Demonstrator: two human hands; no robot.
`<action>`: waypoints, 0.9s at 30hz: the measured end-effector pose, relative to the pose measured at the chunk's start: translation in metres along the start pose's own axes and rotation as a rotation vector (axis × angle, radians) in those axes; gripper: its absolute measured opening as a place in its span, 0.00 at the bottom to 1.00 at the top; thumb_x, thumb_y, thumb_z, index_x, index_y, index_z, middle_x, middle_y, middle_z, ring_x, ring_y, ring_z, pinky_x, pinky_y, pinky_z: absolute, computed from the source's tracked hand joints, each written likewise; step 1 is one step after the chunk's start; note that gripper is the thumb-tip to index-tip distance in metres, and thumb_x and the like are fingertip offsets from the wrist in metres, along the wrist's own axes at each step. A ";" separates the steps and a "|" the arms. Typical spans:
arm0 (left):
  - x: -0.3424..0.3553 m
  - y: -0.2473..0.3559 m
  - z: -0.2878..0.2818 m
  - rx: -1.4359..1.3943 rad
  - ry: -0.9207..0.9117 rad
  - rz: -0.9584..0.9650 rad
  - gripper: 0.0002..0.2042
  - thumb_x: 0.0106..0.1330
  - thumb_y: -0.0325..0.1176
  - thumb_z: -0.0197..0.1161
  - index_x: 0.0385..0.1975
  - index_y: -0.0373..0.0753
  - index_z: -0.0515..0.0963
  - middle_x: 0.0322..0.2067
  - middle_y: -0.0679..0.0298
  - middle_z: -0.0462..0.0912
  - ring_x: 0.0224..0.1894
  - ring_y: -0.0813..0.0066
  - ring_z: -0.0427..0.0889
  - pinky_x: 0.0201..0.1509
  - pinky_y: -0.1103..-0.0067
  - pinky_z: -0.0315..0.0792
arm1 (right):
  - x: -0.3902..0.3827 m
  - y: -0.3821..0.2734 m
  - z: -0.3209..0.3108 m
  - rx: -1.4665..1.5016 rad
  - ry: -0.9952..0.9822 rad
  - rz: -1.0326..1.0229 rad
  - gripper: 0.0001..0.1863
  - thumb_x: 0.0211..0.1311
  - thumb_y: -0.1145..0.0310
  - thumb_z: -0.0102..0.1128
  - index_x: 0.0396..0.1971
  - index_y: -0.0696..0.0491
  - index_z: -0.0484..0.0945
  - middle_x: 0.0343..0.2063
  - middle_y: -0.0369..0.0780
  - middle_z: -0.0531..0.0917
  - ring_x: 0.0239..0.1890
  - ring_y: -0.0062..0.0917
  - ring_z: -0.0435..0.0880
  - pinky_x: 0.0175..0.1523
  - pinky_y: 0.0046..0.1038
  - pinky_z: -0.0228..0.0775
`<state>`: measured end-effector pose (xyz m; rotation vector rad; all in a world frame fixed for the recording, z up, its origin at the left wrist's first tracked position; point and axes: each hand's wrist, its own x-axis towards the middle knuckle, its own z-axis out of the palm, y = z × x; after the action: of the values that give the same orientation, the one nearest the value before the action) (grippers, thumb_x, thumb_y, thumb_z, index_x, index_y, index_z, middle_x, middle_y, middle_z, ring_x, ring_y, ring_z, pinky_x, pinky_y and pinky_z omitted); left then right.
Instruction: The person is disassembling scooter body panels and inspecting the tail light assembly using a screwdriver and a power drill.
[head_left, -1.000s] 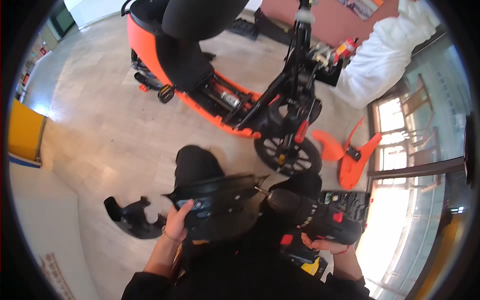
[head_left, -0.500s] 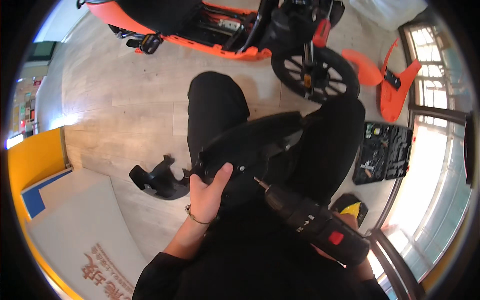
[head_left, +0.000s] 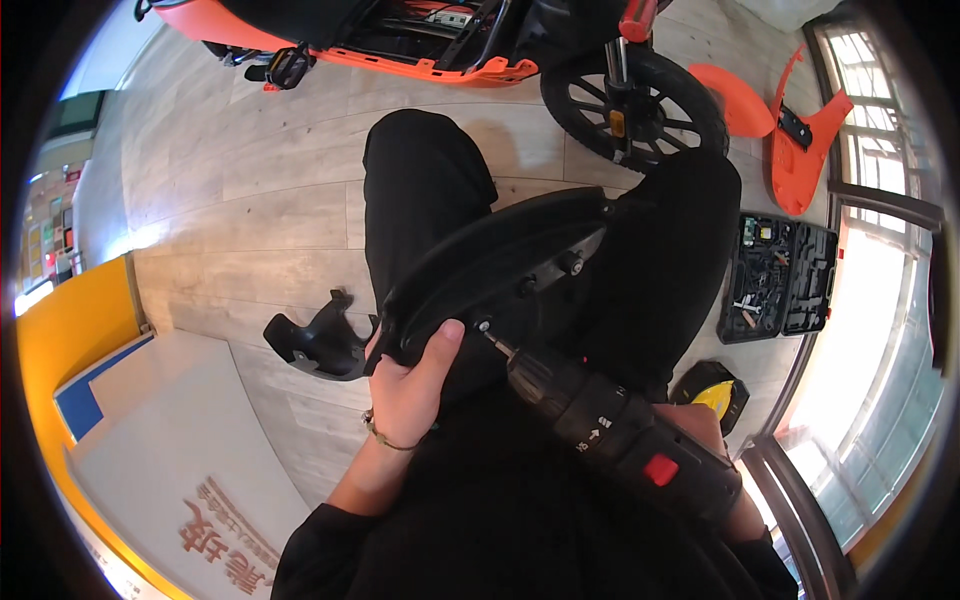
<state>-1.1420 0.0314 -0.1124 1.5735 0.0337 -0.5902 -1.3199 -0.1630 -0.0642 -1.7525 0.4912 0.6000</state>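
Observation:
Across my lap lies a curved black plastic panel [head_left: 490, 262], with silver screw heads along its lower side. My left hand [head_left: 412, 378] grips the panel's near left end, its thumb on top and the other fingers hidden beneath. In my right hand [head_left: 700, 428], mostly concealed behind the tool, is a black cordless drill [head_left: 610, 420] with a red button. The drill's bit points up and left and meets, or nearly meets, a screw [head_left: 484, 326] beside my left thumb; I cannot tell whether it is seated.
An orange scooter [head_left: 430, 62] with its front wheel [head_left: 640, 110] stands ahead. Orange body panels [head_left: 800, 150] and an open black tool case [head_left: 778, 280] lie to the right. A smaller black plastic part [head_left: 320, 340] rests left of my leg. At left stands a white board [head_left: 180, 430].
The drill has moved up and left, bringing its bit from a gap to the screw by my left thumb. The panel has tilted, showing more of its lower side. The view has shifted slightly.

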 end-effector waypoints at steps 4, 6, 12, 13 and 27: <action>-0.002 -0.001 -0.003 0.012 -0.008 0.012 0.16 0.58 0.29 0.62 0.44 0.31 0.73 0.40 0.63 0.79 0.42 0.79 0.74 0.49 0.81 0.67 | 0.000 -0.002 0.001 0.075 0.034 -0.027 0.16 0.46 0.64 0.64 0.37 0.53 0.77 0.25 0.40 0.81 0.28 0.31 0.81 0.31 0.25 0.70; -0.004 -0.001 -0.004 -0.005 -0.017 -0.010 0.16 0.58 0.29 0.62 0.44 0.31 0.73 0.40 0.63 0.79 0.42 0.79 0.74 0.49 0.81 0.67 | 0.000 -0.003 0.000 0.084 0.026 -0.021 0.16 0.46 0.64 0.64 0.36 0.53 0.76 0.25 0.40 0.81 0.28 0.32 0.81 0.31 0.25 0.70; -0.005 -0.001 -0.007 0.016 -0.014 -0.008 0.16 0.58 0.29 0.62 0.45 0.30 0.72 0.40 0.63 0.78 0.42 0.78 0.74 0.49 0.81 0.67 | -0.001 -0.002 0.002 0.133 0.047 -0.042 0.17 0.46 0.65 0.64 0.38 0.55 0.76 0.26 0.41 0.81 0.28 0.31 0.82 0.33 0.24 0.70; -0.006 -0.001 -0.007 0.024 -0.016 -0.006 0.16 0.58 0.29 0.62 0.45 0.30 0.72 0.40 0.63 0.78 0.42 0.78 0.74 0.49 0.81 0.67 | 0.000 -0.001 0.003 0.088 0.049 -0.072 0.18 0.46 0.65 0.64 0.38 0.56 0.76 0.26 0.41 0.81 0.28 0.31 0.82 0.33 0.24 0.70; -0.001 0.023 -0.017 0.268 -0.193 -0.060 0.21 0.57 0.25 0.61 0.51 0.26 0.67 0.42 0.60 0.78 0.45 0.78 0.74 0.52 0.82 0.65 | 0.005 -0.006 -0.008 -0.077 0.110 -0.330 0.16 0.47 0.68 0.60 0.38 0.59 0.76 0.23 0.43 0.79 0.22 0.32 0.79 0.28 0.28 0.69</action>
<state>-1.1284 0.0452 -0.0910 1.7717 -0.1498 -0.8180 -1.3112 -0.1693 -0.0614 -1.8953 0.2476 0.2930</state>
